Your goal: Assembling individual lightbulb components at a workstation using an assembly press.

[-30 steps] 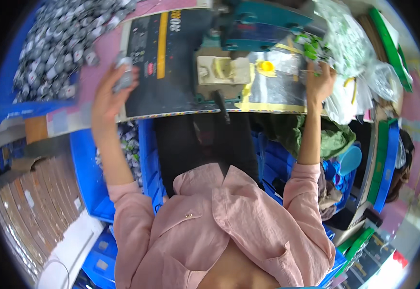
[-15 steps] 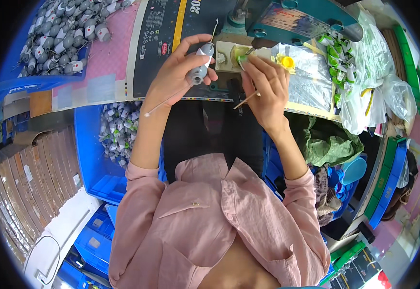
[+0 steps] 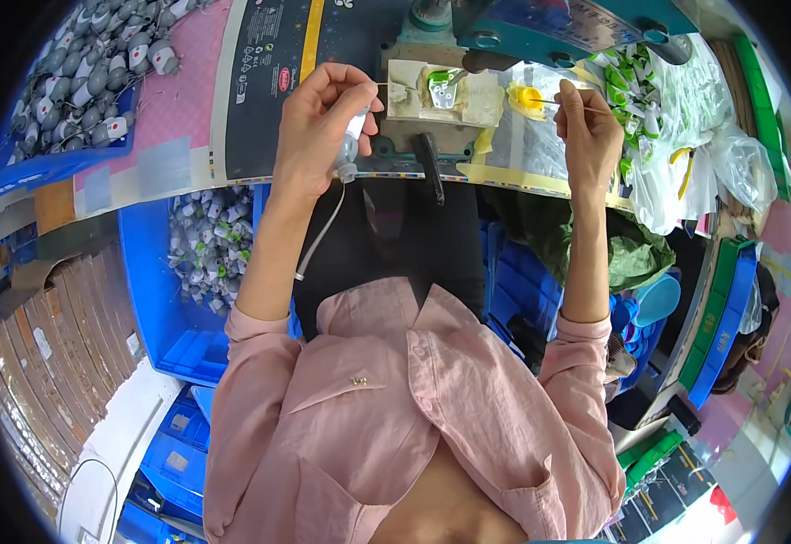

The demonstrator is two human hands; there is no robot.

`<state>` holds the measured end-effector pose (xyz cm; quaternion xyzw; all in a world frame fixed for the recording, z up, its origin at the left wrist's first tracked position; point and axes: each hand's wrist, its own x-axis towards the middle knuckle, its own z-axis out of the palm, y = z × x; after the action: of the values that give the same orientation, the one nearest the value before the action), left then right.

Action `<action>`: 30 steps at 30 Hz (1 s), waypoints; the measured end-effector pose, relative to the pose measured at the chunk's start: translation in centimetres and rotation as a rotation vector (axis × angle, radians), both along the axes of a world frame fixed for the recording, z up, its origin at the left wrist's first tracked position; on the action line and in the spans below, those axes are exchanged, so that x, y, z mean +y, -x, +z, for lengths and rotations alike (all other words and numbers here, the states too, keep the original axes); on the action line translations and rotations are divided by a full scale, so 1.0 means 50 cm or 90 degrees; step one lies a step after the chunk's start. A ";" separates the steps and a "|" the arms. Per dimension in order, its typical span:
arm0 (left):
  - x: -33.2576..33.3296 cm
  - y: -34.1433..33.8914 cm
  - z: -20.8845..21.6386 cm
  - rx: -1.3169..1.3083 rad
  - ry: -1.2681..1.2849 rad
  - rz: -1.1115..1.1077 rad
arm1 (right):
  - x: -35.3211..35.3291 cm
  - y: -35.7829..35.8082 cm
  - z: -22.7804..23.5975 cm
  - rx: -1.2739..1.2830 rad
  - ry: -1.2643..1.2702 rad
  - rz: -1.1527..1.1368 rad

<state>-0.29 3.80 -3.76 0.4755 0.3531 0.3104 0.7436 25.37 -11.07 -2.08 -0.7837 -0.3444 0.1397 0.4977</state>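
My left hand (image 3: 316, 131) is closed around a small grey-and-white toy figure (image 3: 351, 145). A pale cord (image 3: 325, 228) hangs from the figure's lower end, and a thin end sticks out beyond my fingers. My right hand (image 3: 591, 136) pinches a thin wooden stick (image 3: 551, 102), its tip at a small yellow cup (image 3: 529, 96). Between the hands, a green-and-white piece with small holes (image 3: 443, 91) lies on a pale block (image 3: 481, 102) beneath a teal press (image 3: 541, 27). My fingers hide part of the figure.
At the far left, a blue tray (image 3: 78, 168) holds many grey-and-white figures. A lower blue bin (image 3: 146, 281) holds more parts. Green-and-white pieces (image 3: 627, 100) and clear plastic bags (image 3: 695, 118) lie to the right. A black lever (image 3: 429, 168) juts over the table's near edge.
My right hand has moved right from the block to the yellow cup with the stick. The green-and-white piece now lies uncovered on the block. My left hand has turned, tilting the figure.
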 end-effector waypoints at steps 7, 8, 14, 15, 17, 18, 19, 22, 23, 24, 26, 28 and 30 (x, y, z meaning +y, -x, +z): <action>-0.036 -0.002 0.000 0.056 -0.158 0.029 | 0.018 -0.007 -0.037 -0.240 0.030 0.006; -0.041 0.000 -0.001 0.074 -0.184 0.035 | 0.018 -0.008 -0.040 -0.237 0.029 0.009; -0.086 -0.016 0.012 0.076 -0.648 0.042 | 0.040 0.031 0.004 0.129 -0.157 0.087; -0.097 -0.024 0.013 0.083 -0.732 0.028 | 0.045 0.054 0.020 0.129 -0.158 0.085; -0.118 -0.032 0.003 0.143 -0.831 0.016 | 0.064 0.100 0.031 0.254 -0.163 0.138; -0.122 -0.033 0.002 0.143 -0.831 0.016 | 0.074 0.116 0.023 0.221 -0.150 0.140; -0.126 -0.033 0.001 0.197 -0.858 -0.016 | 0.081 0.126 0.020 0.179 -0.143 0.150; -0.127 -0.031 -0.008 0.256 -0.869 -0.057 | 0.092 0.141 0.008 0.136 -0.132 0.162; -0.126 -0.030 -0.011 0.259 -0.856 -0.067 | 0.093 0.143 0.006 0.077 -0.110 0.162; -0.126 -0.031 -0.012 0.258 -0.854 -0.068 | 0.092 0.145 0.005 0.017 -0.086 0.159; -0.128 -0.034 -0.015 0.252 -0.842 -0.061 | 0.095 0.150 -0.003 0.003 -0.090 0.164; -0.126 -0.033 -0.014 0.255 -0.838 -0.065 | 0.096 0.151 -0.002 -0.011 -0.093 0.169; -0.126 -0.033 -0.013 0.260 -0.835 -0.069 | 0.095 0.153 0.007 -0.037 -0.080 0.182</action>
<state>1.34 -2.49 -4.43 0.8932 0.2010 0.3264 0.2350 17.70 -6.32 -1.72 -0.6975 -0.4747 0.1647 0.5110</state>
